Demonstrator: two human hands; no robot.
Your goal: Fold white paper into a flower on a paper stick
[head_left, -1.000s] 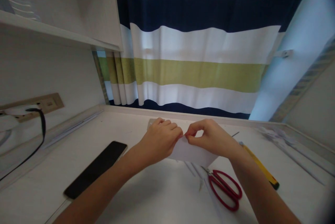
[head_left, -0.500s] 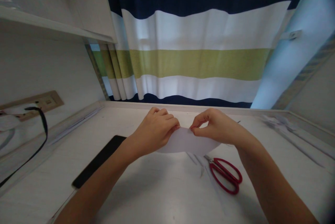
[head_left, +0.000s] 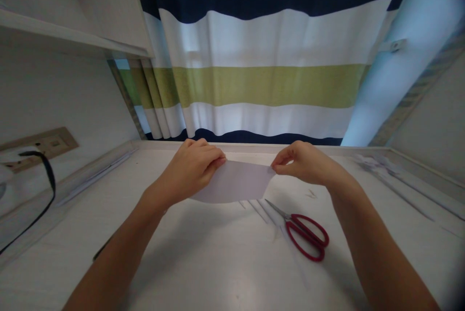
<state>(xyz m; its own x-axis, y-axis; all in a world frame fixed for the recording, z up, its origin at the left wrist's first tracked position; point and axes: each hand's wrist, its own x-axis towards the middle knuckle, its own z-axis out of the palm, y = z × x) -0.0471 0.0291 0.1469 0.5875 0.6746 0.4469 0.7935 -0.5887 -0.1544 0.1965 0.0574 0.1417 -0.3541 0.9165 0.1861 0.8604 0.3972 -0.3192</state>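
Observation:
A small sheet of white paper (head_left: 240, 182) is held up above the table between my two hands. My left hand (head_left: 194, 168) is closed on its left side, thumb and fingers pinching near the upper left corner. At the upper right corner, my right hand (head_left: 300, 163) pinches the paper between thumb and fingertips. The lower edge of the sheet bows slightly and hangs free. Below and to the right, red-handled scissors (head_left: 307, 236) lie on the table with their blades pointing to the upper left. Thin white paper strips (head_left: 259, 211) lie beside the blades.
The white table (head_left: 232, 272) ends at a raised back edge below a striped curtain (head_left: 269, 85). More paper strips (head_left: 395, 187) lie at the right. A socket panel (head_left: 60, 139) with a black cable (head_left: 51, 175) is on the left wall. My left forearm mostly hides a dark flat object.
My hands have moved apart, the left one leftward and the right one slightly outward at the paper's corner. More of the sheet shows between them. The view has shifted a little.

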